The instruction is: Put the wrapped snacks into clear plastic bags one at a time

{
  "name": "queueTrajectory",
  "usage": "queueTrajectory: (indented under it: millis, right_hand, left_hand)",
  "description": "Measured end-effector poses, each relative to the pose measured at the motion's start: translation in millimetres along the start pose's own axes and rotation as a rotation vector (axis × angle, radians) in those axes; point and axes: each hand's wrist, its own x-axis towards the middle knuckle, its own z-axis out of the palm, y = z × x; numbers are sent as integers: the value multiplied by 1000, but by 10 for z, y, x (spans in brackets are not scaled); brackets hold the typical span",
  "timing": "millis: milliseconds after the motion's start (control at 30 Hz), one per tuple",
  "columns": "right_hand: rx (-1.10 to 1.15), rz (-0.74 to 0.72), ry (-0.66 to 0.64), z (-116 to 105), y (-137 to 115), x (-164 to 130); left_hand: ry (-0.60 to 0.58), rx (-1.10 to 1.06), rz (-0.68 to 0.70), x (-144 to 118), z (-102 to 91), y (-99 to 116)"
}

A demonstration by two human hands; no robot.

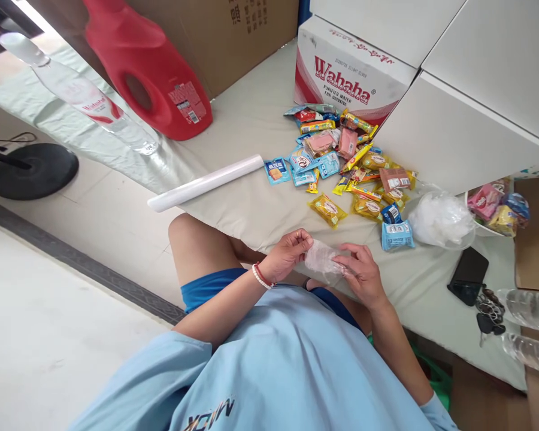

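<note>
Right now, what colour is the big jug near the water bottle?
Red jug, clearest in the head view.

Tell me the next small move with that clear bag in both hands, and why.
Probably rub the clear plastic bag open between the fingertips. The left hand and right hand pinch its two ends and it looks flat and crumpled, mouth not visibly open. The snack packets lie loose on the table just beyond it.

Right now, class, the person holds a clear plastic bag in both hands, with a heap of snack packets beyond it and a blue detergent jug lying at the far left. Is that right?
Not quite. The detergent jug is red, not blue, as the head view shows. The rest holds: the left hand and right hand hold the clear plastic bag, with the snack packets beyond it.
</note>
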Motion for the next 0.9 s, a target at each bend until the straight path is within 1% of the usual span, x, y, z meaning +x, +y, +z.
queueTrajectory:
  millis: [33,67,133,200,267,333,400,467,500,567,600,633,700,767,833,900]
  right_hand:
    - [56,21,-7,-9,-20,10]
    - [121,75,6,-15,-37,15]
    - [238,227,70,-11,-61,11]
    - [329,339,118,14,-80,4]
    - [432,404,150,52,-93,8]
    - [567,482,232,86,-93,24]
    - [719,578,342,105,-77,38]
    - [841,636,411,110,-53,35]
    - [885,648,416,110,-43,26]
    - [953,652,400,113,-31,-6]
    - [980,655,387,118,-30,-23]
    - [1003,661,376,126,-32,-39]
    - [1038,665,376,148,-41,-64]
    - [1054,652,368,168,-52,-78]
    - [1040,630,332,175,-60,-87]
    - [1006,615,300,158,-58,-101]
  left_hand:
    - [11,9,8,0,-11,8]
    - [25,18,16,-5,-22,18]
    - [42,26,21,-30,-32,35]
    - [8,40,7,-61,-13,31]
    - [-58,101,2,-74,22,-4]
    - [-77,157,1,-49,40,-56]
    - [-32,149,-17,4,19,-97]
    - [57,142,0,54,-25,-111]
    - [111,176,38,67,-42,-107]
    - [220,324,167,53,-42,-91]
    - [254,419,235,29,-20,-85]
    - [264,513,297,-3,18,-82]
    - [222,678,407,-64,125,-96]
    - [150,796,476,-86,236,-128]
    - [104,857,497,-51,307,-157]
    - [92,837,480,18,320,-163]
